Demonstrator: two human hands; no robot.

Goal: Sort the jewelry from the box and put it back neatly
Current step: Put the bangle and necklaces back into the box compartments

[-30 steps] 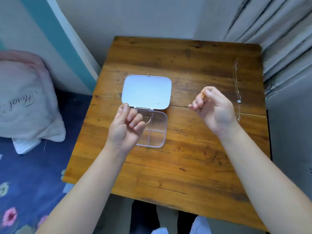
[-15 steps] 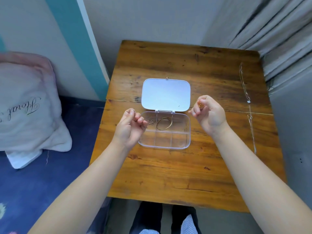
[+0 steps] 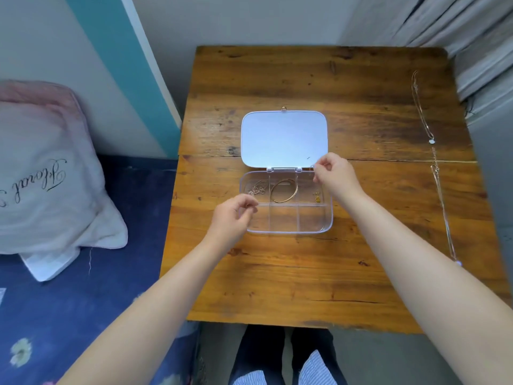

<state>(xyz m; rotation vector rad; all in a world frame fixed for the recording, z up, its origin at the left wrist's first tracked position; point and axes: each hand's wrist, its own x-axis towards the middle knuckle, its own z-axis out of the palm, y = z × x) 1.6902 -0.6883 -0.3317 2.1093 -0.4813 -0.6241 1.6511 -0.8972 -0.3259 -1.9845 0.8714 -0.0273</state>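
Note:
A clear plastic jewelry box with several compartments lies open mid-table, its white lid folded back flat. A gold bangle fills the far middle compartment. To its left is a tangled rose-gold chain, and small gold earrings lie in the far right compartment. My left hand hovers over the box's near left corner, fingertips pinched; anything between them is too small to see. My right hand is over the far right corner by the hinge, fingers pinched together.
Two thin necklaces lie stretched along the right side of the wooden table. A pillow rests on the blue bedding at the left. Curtains hang at the back right. My knees show below the table's near edge.
The small gold piece that my right hand held now lies in the far right compartment. Both hands have dropped toward the box, and my head has shifted so the box sits more central.

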